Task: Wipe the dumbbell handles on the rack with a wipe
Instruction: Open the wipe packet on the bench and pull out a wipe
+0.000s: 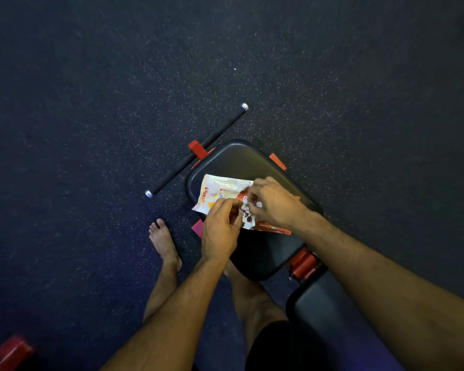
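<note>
- Both hands are pinching at the opening of the wipe pack (pixel 220 192): left hand (pixel 220 227), right hand (pixel 272 202).
- The pack is lying near the front edge of the bench pad (pixel 241 159).
- Dark floor (pixel 91 103) is lying open on the left.

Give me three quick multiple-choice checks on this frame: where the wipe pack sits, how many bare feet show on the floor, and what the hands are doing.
1. The wipe pack lies on:
A. the floor
B. the bench pad
C. a dumbbell rack

2. Bare feet plainly showing on the floor:
A. one
B. three
C. none

3. The hands are:
A. both pinching at the pack's opening
B. both resting flat on the floor
C. both gripping the black bar

Answers:
1 B, the pack rests on the black pad.
2 A, one foot shows left of the bench; the other is hidden.
3 A, left hand and right hand meet at the wipe coming out.
</note>
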